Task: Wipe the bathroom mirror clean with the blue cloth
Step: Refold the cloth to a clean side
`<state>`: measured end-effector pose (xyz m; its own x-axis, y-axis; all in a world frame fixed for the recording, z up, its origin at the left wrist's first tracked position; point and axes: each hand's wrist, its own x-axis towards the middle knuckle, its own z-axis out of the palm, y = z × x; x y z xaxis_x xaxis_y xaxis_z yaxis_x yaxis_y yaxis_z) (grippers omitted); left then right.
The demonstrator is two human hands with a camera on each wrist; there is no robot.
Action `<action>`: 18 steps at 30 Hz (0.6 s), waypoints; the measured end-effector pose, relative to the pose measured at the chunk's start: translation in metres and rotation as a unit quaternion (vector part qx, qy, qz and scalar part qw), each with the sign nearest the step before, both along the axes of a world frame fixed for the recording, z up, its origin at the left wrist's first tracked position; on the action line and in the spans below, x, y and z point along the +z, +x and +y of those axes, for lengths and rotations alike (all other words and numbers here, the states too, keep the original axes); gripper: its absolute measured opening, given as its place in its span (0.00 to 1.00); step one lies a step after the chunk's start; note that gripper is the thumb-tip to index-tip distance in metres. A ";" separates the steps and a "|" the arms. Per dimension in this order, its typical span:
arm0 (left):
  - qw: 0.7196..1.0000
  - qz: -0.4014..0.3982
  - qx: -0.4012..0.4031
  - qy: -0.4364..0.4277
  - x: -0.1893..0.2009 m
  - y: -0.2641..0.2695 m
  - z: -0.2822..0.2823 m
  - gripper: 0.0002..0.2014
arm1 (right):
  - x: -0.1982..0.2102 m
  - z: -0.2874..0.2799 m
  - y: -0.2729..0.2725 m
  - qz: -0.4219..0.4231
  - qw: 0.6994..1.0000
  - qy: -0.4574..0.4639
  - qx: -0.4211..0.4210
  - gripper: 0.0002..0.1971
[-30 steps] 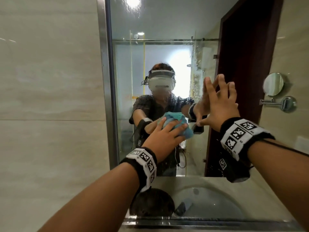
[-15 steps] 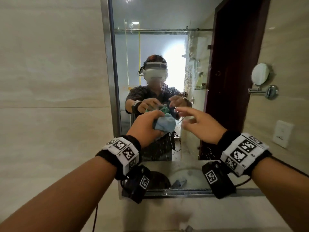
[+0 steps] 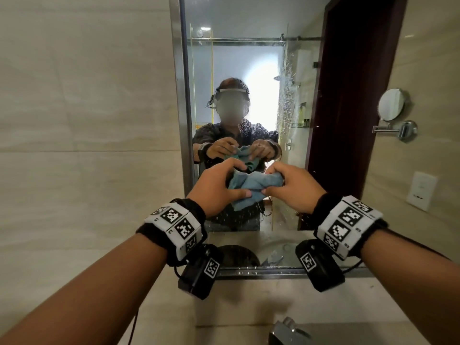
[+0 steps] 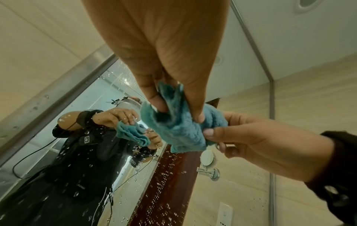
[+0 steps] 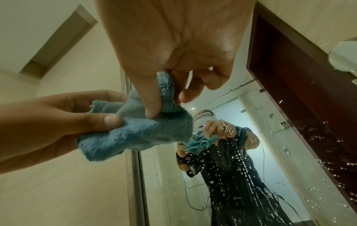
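Beige counter (image 3: 249,302) sat nearest, faucet (image 3: 286,331) at its edge; both hands, left hand (image 3: 214,189) and right hand (image 3: 293,186), pinched the bunched, fluffy blue cloth (image 3: 249,186) just off the droplet-spattered mirror (image 3: 249,70); round shaving mirror (image 3: 392,104) on the far wall; marker tags on the wristbands (image 3: 174,227), probably no readable text.

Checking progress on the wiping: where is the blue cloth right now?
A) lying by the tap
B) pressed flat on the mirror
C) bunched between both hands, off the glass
C: the left hand and right hand both pinch the crumpled blue cloth in front of the droplet-speckled mirror.
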<state>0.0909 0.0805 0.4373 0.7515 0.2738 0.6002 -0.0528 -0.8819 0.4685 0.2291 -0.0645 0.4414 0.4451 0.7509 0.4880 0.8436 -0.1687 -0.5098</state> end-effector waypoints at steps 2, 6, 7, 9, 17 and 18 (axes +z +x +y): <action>1.000 -0.014 -0.002 -0.002 -0.002 -0.005 0.003 0.12 | 0.001 -0.002 0.001 0.002 1.000 0.011 -0.021 0.08; 0.999 0.022 -0.024 0.009 -0.006 -0.017 0.007 0.08 | 0.001 -0.009 0.003 0.083 0.995 0.059 -0.014 0.08; 0.998 0.040 -0.038 0.004 -0.006 -0.020 0.006 0.06 | 0.001 -0.011 0.004 0.098 0.993 0.069 0.002 0.09; 0.998 0.041 -0.051 -0.014 -0.006 -0.023 0.005 0.02 | 0.002 -0.012 0.006 0.088 0.993 0.069 0.031 0.11; 0.987 0.119 -0.083 -0.072 -0.001 -0.011 -0.006 0.22 | 0.011 -0.013 -0.007 0.119 0.985 0.038 0.122 0.13; 0.988 0.116 -0.079 -0.059 -0.002 -0.008 -0.010 0.21 | 0.012 -0.012 -0.010 0.126 0.984 0.042 0.115 0.12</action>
<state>0.0828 0.0709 0.4353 0.9040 0.2000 0.3780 -0.0650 -0.8094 0.5837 0.2195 -0.0766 0.4531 0.3827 0.8077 0.4485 0.6989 0.0644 -0.7123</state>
